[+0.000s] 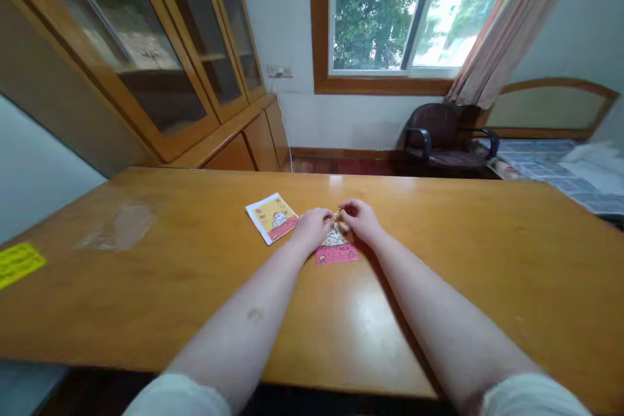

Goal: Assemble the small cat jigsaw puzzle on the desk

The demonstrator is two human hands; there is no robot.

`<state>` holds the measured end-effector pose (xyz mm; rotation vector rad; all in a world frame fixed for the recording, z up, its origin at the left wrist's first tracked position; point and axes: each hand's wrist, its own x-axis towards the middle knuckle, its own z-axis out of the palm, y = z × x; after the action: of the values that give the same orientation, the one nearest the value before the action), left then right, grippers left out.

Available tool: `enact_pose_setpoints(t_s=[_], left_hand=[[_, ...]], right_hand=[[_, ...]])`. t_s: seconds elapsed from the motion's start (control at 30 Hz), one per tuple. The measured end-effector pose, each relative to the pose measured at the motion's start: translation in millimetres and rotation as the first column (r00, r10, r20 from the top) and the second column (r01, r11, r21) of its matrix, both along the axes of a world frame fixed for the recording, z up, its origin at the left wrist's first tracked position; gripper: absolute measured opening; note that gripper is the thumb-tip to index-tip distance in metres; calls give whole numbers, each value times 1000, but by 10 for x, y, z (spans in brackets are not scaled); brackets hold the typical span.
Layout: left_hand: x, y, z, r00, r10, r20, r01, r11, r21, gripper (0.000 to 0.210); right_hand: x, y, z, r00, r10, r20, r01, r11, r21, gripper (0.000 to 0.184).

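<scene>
The left hand [314,227] and right hand [361,220], fingers bent, are positioned over the pink-banded picture [337,254] on the wooden bench [195,312]. The printed card [271,216] lies beside the left hand; transparent plastic [131,226] lies farther left.

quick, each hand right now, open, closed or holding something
Left hand: curled at the picture; grip cannot be told.
Right hand: curled opposite, also at the picture; grip cannot be told.
</scene>
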<state>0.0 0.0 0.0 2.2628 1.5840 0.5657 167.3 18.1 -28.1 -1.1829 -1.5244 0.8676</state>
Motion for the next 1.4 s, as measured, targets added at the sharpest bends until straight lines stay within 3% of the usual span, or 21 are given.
enact_pose_setpoints(t_s=[0.3, 0.5, 0.7, 0.83, 0.97, 1.23, 1.4], left_hand=[[-19, -21, 52, 991, -25, 129, 24, 1000, 9, 19], [-13, -4, 47, 985, -29, 170, 28, 1000, 9, 20], [0, -10, 40, 968, -2, 251, 1, 1000, 3, 24], [-4, 3, 33, 960, 8, 279, -6, 1000, -5, 23], [-11, 23, 22, 955, 36, 294, -34, 999, -10, 23], [-3, 23, 44, 953, 64, 295, -60, 998, -22, 22], [-34, 53, 31, 986, 57, 158, -56, 998, -15, 25]], right_hand=[[6, -18, 21, 997, -45, 56, 46, 999, -11, 13], [-9, -62, 45, 989, 74, 128, -71, 997, -30, 18], [27, -32, 50, 973, -60, 224, 76, 995, -65, 12], [33, -53, 91, 954, -57, 294, 55, 998, 14, 15], [8, -91, 122, 945, 43, 324, -45, 999, -2, 18], [-8, -106, 144, 947, 22, 321, -1, 998, -64, 18], [26, -68, 99, 926, -60, 374, 86, 995, -52, 18]])
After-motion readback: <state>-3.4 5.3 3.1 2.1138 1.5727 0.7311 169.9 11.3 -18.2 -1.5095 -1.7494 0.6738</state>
